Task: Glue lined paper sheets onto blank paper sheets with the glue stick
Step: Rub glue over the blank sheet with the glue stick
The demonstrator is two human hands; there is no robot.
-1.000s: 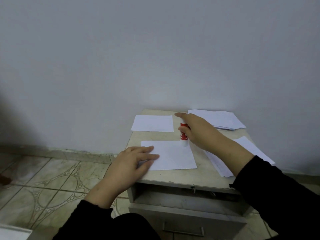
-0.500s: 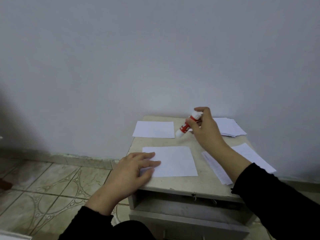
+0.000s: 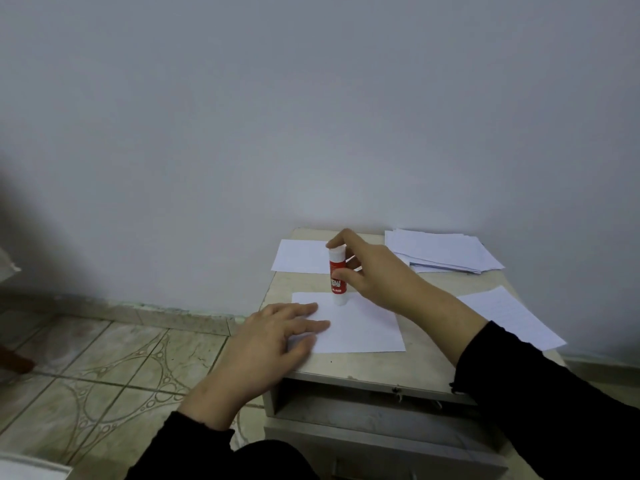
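- Glue stick (image 3: 337, 276) stands upright with its lower end on the far edge of the blank sheet (image 3: 360, 327) — red label band, white body.
- Right hand (image 3: 375, 271) grips the stick: forefinger curled over its top, thumb pressed to the red label, remaining fingers behind the tube.
- Left hand (image 3: 277, 336) lies flat on the near left corner of the same sheet, fingers straight and slightly spread, pressing the paper down.
- Blank sheet sits in the middle of the small cabinet top (image 3: 367, 365), its near edge close to the cabinet's front lip.
- Another single sheet (image 3: 299, 256) lies at the far left of the top, partly behind the stick.
- Stack of sheets (image 3: 443, 251) — loosely fanned — occupies the far right corner against the wall (image 3: 311, 116).
- Lined sheet (image 3: 509, 317) lies at the right side, reaching the right edge of the top; faint ruling shows on it.
- Both forearms wear black sleeves (image 3: 554, 403).
- Open drawer slot (image 3: 363, 407) shows under the top, at the cabinet's front.
- Patterned floor tiles (image 3: 104, 368) spread to the left of the cabinet.
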